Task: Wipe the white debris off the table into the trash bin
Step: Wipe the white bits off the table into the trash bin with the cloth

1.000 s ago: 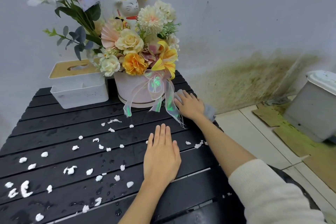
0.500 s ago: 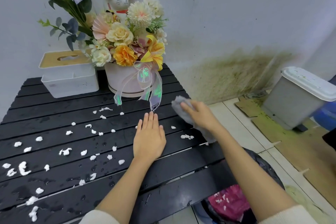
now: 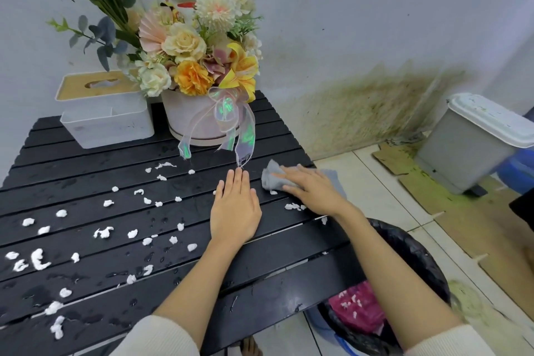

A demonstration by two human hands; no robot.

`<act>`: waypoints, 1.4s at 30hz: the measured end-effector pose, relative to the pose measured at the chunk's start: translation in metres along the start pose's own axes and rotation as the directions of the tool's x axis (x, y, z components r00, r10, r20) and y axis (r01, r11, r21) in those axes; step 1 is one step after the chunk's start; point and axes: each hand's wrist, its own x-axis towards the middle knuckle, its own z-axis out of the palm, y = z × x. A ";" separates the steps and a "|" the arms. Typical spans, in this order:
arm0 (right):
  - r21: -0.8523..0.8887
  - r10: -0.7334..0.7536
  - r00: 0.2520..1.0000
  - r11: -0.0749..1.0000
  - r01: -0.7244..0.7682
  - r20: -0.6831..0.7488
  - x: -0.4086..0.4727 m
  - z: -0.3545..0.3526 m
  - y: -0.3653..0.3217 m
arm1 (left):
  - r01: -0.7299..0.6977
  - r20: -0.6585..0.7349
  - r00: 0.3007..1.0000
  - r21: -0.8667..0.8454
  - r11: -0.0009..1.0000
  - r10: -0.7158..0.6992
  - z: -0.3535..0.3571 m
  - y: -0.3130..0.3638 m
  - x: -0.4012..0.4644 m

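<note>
Black slats of the tabletop [image 3: 260, 269] are wet and strewn with white debris [image 3: 102, 233], mostly left of my left hand [image 3: 235, 211], which lies flat, grip wide. My right hand [image 3: 312, 191] presses the grey cloth [image 3: 271, 179] down, fingers straight. A hasty sweep could flick crumbs past the trash bin [image 3: 419, 263] or between slats. A second ago the cloth sat back by the ribbon [image 3: 245, 139].

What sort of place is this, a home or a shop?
Likely a back corner of a small shop or home, hard to say which: a gift flower arrangement and tissue box on a black slatted table, a stained white wall, and a lined trash bin.
</note>
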 end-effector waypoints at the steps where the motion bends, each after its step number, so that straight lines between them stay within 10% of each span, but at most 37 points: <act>1: 0.023 -0.016 0.999 1.000 0.016 0.033 -0.015 0.000 0.000 | 0.001 0.010 1.000 -0.010 1.000 -0.001 -0.003 0.001 0.000; 6: 0.292 0.006 0.996 0.956 -0.033 0.094 -0.066 -0.027 -0.010 | 0.053 0.023 0.999 -0.378 0.924 -0.047 -0.031 0.009 -0.011; 12: 0.445 0.182 0.930 0.895 -0.023 -0.318 -0.078 -0.051 -0.052 | 0.164 0.100 0.987 -0.575 0.802 -0.130 -0.043 0.022 -0.054; 18: -0.063 0.130 0.978 0.988 -0.142 -0.161 -0.063 0.033 -0.097 | 0.146 -0.057 0.972 -0.612 0.777 -0.228 -0.032 0.013 -0.081; 25: -0.046 0.263 0.929 0.958 -0.284 -0.260 -0.066 0.059 -0.077 | -0.064 -0.063 0.997 -0.368 0.927 0.043 -0.024 0.018 -0.078; 33: 0.183 0.595 0.704 0.798 -0.573 -0.388 -0.133 0.029 0.000 | -0.257 -0.041 0.966 -0.164 0.952 0.254 -0.020 0.020 -0.079; 38: 0.534 0.668 0.597 0.732 -0.422 -0.444 -0.144 0.002 0.011 | -0.178 -0.040 0.984 -0.168 0.970 0.174 -0.018 0.020 -0.077; 42: 0.396 0.445 0.601 0.891 -0.224 -0.663 -0.136 -0.003 -0.036 | -0.106 -0.081 0.992 -0.164 0.981 0.094 -0.018 0.021 -0.076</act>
